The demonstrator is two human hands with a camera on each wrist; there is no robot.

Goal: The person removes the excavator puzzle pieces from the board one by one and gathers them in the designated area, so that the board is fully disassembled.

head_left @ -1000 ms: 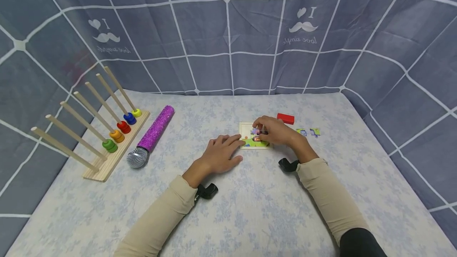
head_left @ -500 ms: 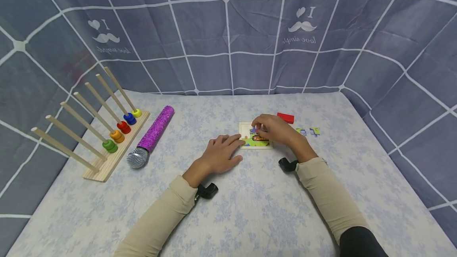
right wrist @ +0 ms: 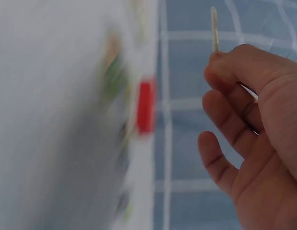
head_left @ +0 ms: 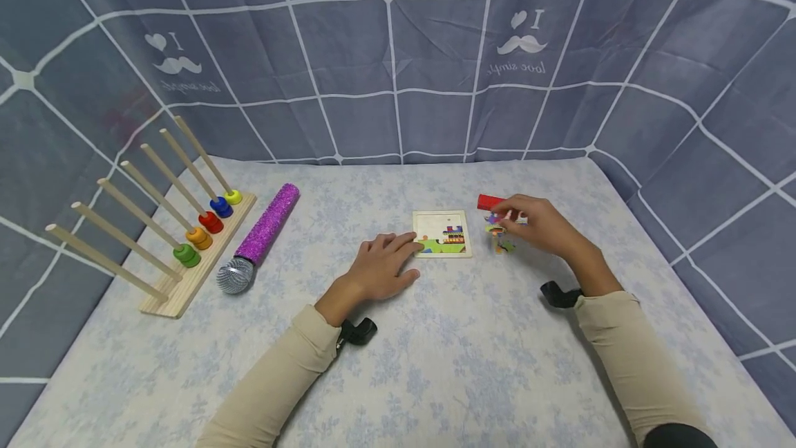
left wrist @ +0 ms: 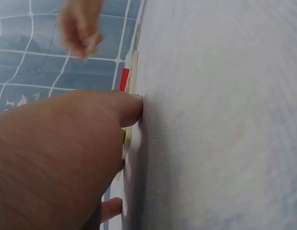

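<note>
A small wooden puzzle board (head_left: 425, 220) lies on the table, partly filled with a green and red train picture along its bottom and right. My left hand (head_left: 382, 268) lies flat beside it, fingertips touching its left edge. Its thumb (left wrist: 127, 108) shows against the board in the left wrist view. Right of the board, my right hand (head_left: 537, 227) is raised above the table. Between thumb and index finger it pinches a thin puzzle piece (right wrist: 214, 28), seen edge-on in the right wrist view. Loose puzzle pieces (head_left: 502, 245) lie below that hand, partly hidden by it.
A red block (head_left: 489, 202) lies behind the loose pieces. On the left are a glittery purple microphone (head_left: 267, 227) and a wooden peg rack (head_left: 208, 254) with coloured rings. A grey grid-patterned curtain (head_left: 367, 68) closes the back and sides.
My right hand has left the board and moved right with a puzzle piece, uncovering the train picture. My left hand has kept its place at the board's edge.
</note>
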